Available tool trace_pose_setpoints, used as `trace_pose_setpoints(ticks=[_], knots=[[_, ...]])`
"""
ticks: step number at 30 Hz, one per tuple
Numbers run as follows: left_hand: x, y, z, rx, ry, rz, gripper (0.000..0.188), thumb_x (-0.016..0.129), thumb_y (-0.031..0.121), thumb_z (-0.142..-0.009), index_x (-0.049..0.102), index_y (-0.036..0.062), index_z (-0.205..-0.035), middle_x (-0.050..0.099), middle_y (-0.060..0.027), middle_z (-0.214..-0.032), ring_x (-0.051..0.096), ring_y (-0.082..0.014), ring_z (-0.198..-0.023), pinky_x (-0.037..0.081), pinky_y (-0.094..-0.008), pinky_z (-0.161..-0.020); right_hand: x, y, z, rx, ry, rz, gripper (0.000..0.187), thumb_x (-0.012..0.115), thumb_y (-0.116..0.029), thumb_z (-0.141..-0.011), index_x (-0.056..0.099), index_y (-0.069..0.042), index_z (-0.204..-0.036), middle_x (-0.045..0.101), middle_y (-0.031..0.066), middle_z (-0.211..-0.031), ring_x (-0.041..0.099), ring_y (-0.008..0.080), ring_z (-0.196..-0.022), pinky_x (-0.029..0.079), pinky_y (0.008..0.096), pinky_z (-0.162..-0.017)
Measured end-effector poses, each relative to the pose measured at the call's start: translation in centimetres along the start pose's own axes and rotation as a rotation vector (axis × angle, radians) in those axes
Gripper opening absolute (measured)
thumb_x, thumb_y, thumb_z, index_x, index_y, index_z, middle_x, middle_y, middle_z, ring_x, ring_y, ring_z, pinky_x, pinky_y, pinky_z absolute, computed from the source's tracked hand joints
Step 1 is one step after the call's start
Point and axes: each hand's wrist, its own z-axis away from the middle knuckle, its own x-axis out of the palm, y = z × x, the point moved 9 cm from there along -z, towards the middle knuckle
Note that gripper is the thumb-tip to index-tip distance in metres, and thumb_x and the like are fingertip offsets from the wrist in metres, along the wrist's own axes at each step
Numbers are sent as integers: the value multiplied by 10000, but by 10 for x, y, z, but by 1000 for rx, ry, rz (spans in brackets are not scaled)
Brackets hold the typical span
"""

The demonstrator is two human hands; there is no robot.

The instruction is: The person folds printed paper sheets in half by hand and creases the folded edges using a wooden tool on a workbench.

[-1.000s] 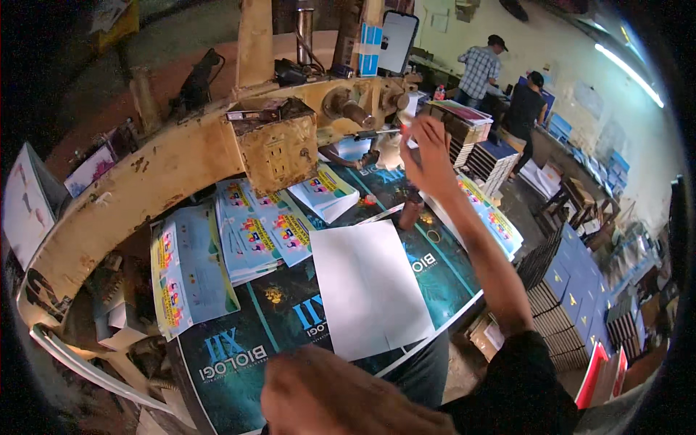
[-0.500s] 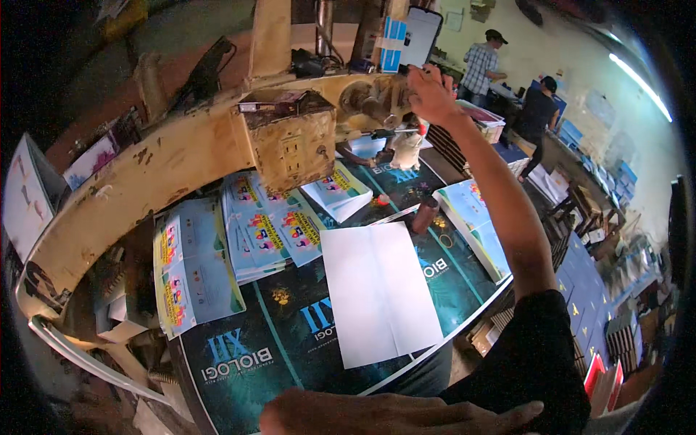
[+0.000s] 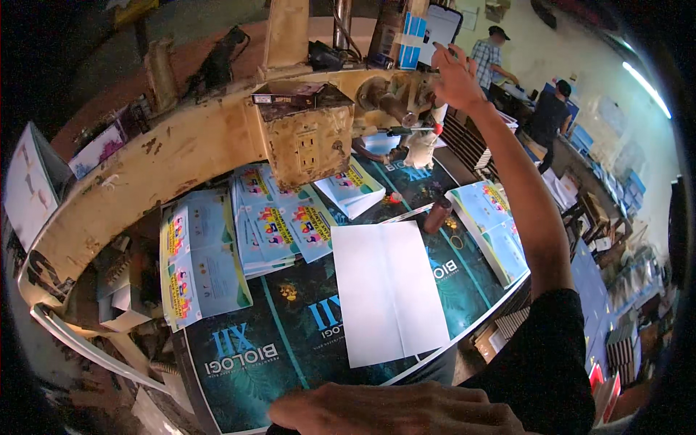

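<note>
My right hand [image 3: 458, 78] is raised at the far right, its fingers apart and nothing in them. Its fingertips are beside the lower edge of a phone [image 3: 439, 30] with a lit screen, propped on the machine; whether they touch cannot be made out. Low in the picture, my left hand [image 3: 399, 410] lies sideways with its fingers stretched to the right, partly cut off by the lower edge. Beyond it a blank white sheet [image 3: 391, 293] with a centre crease lies on the dark printed table cover [image 3: 297, 355].
A worn cream-coloured machine [image 3: 145, 163] with a metal box [image 3: 308, 145] arches over the table. Stacks of colourful printed sheets [image 3: 206, 254] lie at left, with another stack [image 3: 493, 228] at right. A brown bottle [image 3: 438, 216] stands behind the white sheet. Two people work at the back right.
My right hand has drawn slightly away from the phone, and its fingers have loosened. The phone screen shows different content. The whole view has shifted a little, moving the scene rightward.
</note>
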Motion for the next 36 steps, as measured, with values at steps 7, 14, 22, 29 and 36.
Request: trace_pose_setpoints(ticks=[7,14,22,29,36], knots=[[4,-5,-4,69,-54,127,955,473,820,-786,640,-54,-1133,659,-199,-1118,671,-322,-950,538,-388,-760,7,1,-15,-16,-59,-30,341,560,-153,-824,410,-128,-1129,417,112,-1419,202,413,-1411,200,643,-1000],[0,-12,-2,52,-1,170,908,489,802,-787,668,-48,-1052,681,-190,-1042,685,-320,-873,546,-383,-689,22,7,-37,-8,-95,110,448,547,-220,-884,416,-116,-1300,461,115,-1358,230,383,-1399,202,652,-1025],[-14,-5,-4,128,165,46,667,476,595,-913,699,-33,-937,703,-160,-918,687,-284,-763,534,-361,-607,34,69,-34,-245,169,42,385,488,-297,-967,423,-162,-1321,387,90,-1451,186,385,-1428,206,651,-1031],[-24,-14,-1,142,316,128,592,477,516,-935,711,-26,-883,706,-149,-889,679,-258,-720,512,-338,-549,31,59,-34,-186,104,153,363,472,-396,-978,455,-184,-1273,397,68,-1449,165,370,-1443,188,699,-1023],[-17,-13,2,146,264,77,573,484,500,-927,715,-21,-863,706,-147,-862,680,-251,-703,515,-336,-538,20,60,-37,-128,124,134,367,499,-392,-953,470,-178,-1250,378,61,-1497,146,369,-1458,150,723,-1021]])
